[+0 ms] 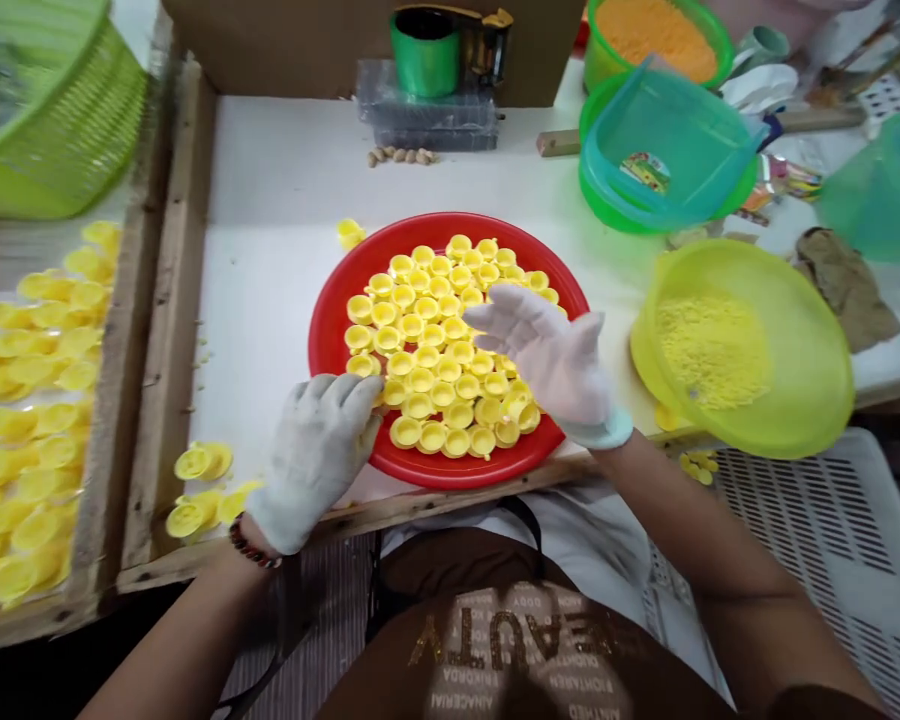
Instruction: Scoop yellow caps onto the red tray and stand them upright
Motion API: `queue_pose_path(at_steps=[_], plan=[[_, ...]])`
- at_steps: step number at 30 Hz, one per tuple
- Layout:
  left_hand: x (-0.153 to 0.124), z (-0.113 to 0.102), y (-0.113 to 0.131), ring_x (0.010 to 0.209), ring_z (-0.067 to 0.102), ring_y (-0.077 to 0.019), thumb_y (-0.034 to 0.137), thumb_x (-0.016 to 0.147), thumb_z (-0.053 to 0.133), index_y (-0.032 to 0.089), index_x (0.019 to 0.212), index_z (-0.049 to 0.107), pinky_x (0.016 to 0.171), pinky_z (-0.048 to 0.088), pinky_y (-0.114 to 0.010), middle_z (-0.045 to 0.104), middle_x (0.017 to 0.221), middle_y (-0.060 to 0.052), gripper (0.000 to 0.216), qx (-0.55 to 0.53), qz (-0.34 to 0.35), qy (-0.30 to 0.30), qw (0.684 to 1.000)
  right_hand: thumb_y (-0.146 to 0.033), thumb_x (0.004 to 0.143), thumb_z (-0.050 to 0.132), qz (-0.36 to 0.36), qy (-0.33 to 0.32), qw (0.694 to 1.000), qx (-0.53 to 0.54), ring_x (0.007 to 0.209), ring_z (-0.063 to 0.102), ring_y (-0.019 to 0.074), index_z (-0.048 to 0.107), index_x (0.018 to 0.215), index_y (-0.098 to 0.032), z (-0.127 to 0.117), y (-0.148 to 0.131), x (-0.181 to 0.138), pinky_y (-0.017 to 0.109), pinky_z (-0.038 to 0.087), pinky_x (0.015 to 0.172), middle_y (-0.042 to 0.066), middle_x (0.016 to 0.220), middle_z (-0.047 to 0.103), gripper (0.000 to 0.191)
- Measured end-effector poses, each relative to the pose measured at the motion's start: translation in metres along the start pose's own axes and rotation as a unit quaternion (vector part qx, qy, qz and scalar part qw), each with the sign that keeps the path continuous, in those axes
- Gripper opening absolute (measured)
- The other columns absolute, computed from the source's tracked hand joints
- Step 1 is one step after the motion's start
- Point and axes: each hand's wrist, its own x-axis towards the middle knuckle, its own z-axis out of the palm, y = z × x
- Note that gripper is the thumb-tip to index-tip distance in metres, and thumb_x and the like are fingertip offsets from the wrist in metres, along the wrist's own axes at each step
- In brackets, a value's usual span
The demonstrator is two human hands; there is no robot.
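A round red tray (pixel 345 290) sits on the white table, filled with many small yellow plastic cups (pixel 420 380), shallow and open side up. My left hand (pixel 322 430), in a white glove, has its fingers curled at the tray's lower left edge, against the outermost cups. What its fingertips pinch, if anything, is hidden. Over the right part of the tray, my right hand (pixel 544 350), also in a white glove, is turned palm up with fingers extended and nothing in it. A few loose yellow pieces (pixel 202 460) lie left of my left hand.
A wooden rail (pixel 169 330) divides off more yellow pieces (pixel 34 400) at left, below a green basket (pixel 60 120). To the right stand a yellow bowl (pixel 810 350) of yellow bits, a teal scoop (pixel 690 130) and a basin (pixel 660 40) of orange granules. A green cup (pixel 425 60) stands behind.
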Motion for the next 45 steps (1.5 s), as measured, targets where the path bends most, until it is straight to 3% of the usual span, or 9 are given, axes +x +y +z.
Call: queue_pose_path(at_steps=[6, 11, 19, 22, 26, 28, 33, 39, 45], plan=[[0.006, -0.016, -0.002, 0.084, 0.064, -0.0295, 0.03, 0.1, 0.043, 0.019, 0.106, 0.066, 0.073, 0.053, -0.046, 0.065, 0.108, -0.013, 0.027, -0.013, -0.01, -0.005, 1.0, -0.079, 0.093, -0.009, 0.09, 0.107, 0.99, -0.008, 0.133, 0.059, 0.0261, 0.037, 0.158, -0.022, -0.035, -0.002, -0.005, 0.049, 0.054, 0.099, 0.015, 0.141, 0.062, 0.098], [0.033, -0.03, 0.064, 0.097, 0.067, -0.0255, 0.039, 0.098, 0.056, 0.023, 0.12, 0.062, 0.084, 0.055, -0.041, 0.067, 0.115, -0.009, 0.028, -0.214, -0.021, 0.06, 0.975, -0.086, 0.091, 0.002, 0.069, 0.091, 0.993, 0.001, 0.134, 0.058, 0.0279, 0.037, 0.158, -0.024, -0.028, -0.006, -0.003, 0.05, 0.054, 0.097, 0.014, 0.143, 0.061, 0.097], [0.067, -0.014, 0.115, 0.068, 0.065, -0.0167, 0.046, 0.089, 0.068, 0.018, 0.113, 0.059, 0.065, 0.054, -0.031, 0.067, 0.08, -0.002, 0.037, -0.647, -0.134, -0.094, 0.745, -0.071, 0.102, 0.006, 0.039, 0.173, 0.982, -0.06, 0.129, 0.061, 0.0261, 0.049, 0.148, -0.024, -0.045, -0.035, -0.034, 0.051, 0.052, 0.103, 0.012, 0.131, 0.066, 0.078], [0.058, -0.018, 0.11, 0.06, 0.062, -0.0142, 0.045, 0.081, 0.079, 0.02, 0.115, 0.053, 0.06, 0.052, -0.028, 0.066, 0.072, 0.002, 0.05, -0.721, -0.189, -0.155, 0.649, -0.057, 0.102, 0.05, -0.02, 0.037, 0.976, -0.214, 0.118, 0.065, 0.0251, 0.067, 0.123, -0.025, -0.051, -0.041, -0.067, 0.046, 0.053, 0.102, 0.01, 0.125, 0.068, 0.043], [0.046, -0.012, 0.128, 0.059, 0.062, -0.0147, 0.049, 0.08, 0.078, 0.022, 0.118, 0.05, 0.057, 0.051, -0.027, 0.066, 0.073, 0.001, 0.055, -0.756, -0.155, -0.249, 0.585, -0.034, 0.102, 0.057, -0.084, -0.065, 0.952, -0.288, 0.102, 0.067, 0.021, 0.067, 0.109, -0.018, -0.035, -0.031, -0.098, 0.038, 0.056, 0.09, 0.011, 0.113, 0.071, 0.02], [0.044, -0.005, 0.136, 0.061, 0.064, -0.0163, 0.05, 0.089, 0.068, 0.021, 0.125, 0.049, 0.058, 0.052, -0.029, 0.068, 0.078, -0.001, 0.05, -0.716, -0.111, -0.222, 0.652, -0.031, 0.101, 0.06, -0.05, -0.041, 0.96, -0.273, 0.103, 0.067, 0.0201, 0.065, 0.108, -0.018, -0.031, -0.023, -0.107, 0.036, 0.056, 0.092, 0.009, 0.11, 0.072, 0.016], [0.06, 0.003, 0.134, 0.102, 0.066, -0.0292, 0.032, 0.101, 0.051, 0.021, 0.113, 0.067, 0.086, 0.054, -0.047, 0.072, 0.116, -0.01, 0.023, -0.285, 0.136, -0.043, 0.948, -0.031, 0.102, 0.057, 0.02, 0.039, 0.932, -0.361, 0.108, 0.066, 0.0233, 0.064, 0.118, -0.019, -0.049, -0.005, -0.113, 0.039, 0.053, 0.095, 0.011, 0.118, 0.07, 0.021], [0.082, 0.01, 0.139, 0.126, 0.056, -0.0339, 0.032, 0.101, 0.05, 0.016, 0.118, 0.067, 0.111, 0.042, -0.056, 0.064, 0.135, -0.015, 0.029, -0.092, 0.253, -0.042, 0.962, -0.027, 0.102, 0.054, 0.101, -0.033, 0.837, -0.537, 0.101, 0.063, 0.0267, 0.067, 0.117, -0.016, -0.062, 0.012, -0.07, 0.039, 0.048, 0.084, 0.01, 0.112, 0.069, 0.022], [0.076, 0.013, 0.134, 0.132, 0.054, -0.0342, 0.035, 0.102, 0.047, 0.016, 0.125, 0.065, 0.115, 0.039, -0.058, 0.064, 0.137, -0.014, 0.035, -0.111, 0.252, -0.049, 0.96, -0.023, 0.099, 0.06, 0.141, -0.082, 0.815, -0.557, 0.102, 0.061, 0.0242, 0.066, 0.108, -0.016, -0.063, 0.015, -0.043, 0.034, 0.042, 0.078, 0.008, 0.109, 0.067, 0.013]])
